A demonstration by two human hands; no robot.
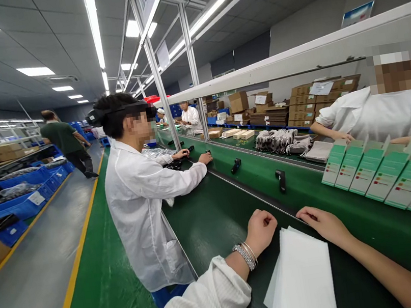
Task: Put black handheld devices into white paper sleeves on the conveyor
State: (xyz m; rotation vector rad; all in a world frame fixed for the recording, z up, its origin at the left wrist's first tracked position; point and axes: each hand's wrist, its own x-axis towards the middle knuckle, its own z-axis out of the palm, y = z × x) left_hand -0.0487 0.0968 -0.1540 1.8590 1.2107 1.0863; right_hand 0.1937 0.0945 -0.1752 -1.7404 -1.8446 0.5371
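While the left hand (261,231) and the right hand (325,225) rest on the dark green conveyor surface (216,224), a loose stack of white sheets (299,279) lies between them, nearer the person's body. The left fingers (266,221) curl into a loose fist, and the right fingers (307,215) are half curled and point toward the stack. Neither hand visibly has hold of anything, and I cannot tell whether the left hand touches the stack's top corner, which lies just beside it.

The sheets are fanned rather than squared, so a light brush or any belt movement could slide them apart. The beaded metal bracelets (244,256) on the left wrist and the ribbed white cuff (211,292) could catch their edges during a quick reach. To the right, green-and-white cartons (386,173) stand tilted in a close row on the green ledge (370,222), so a careless sweep of the right arm could topple them in a chain. A co-worker's hand (342,137) is near that row, which makes crossed reaches possible there. Black fixtures (281,180) on the ledge could also snag a sleeve.
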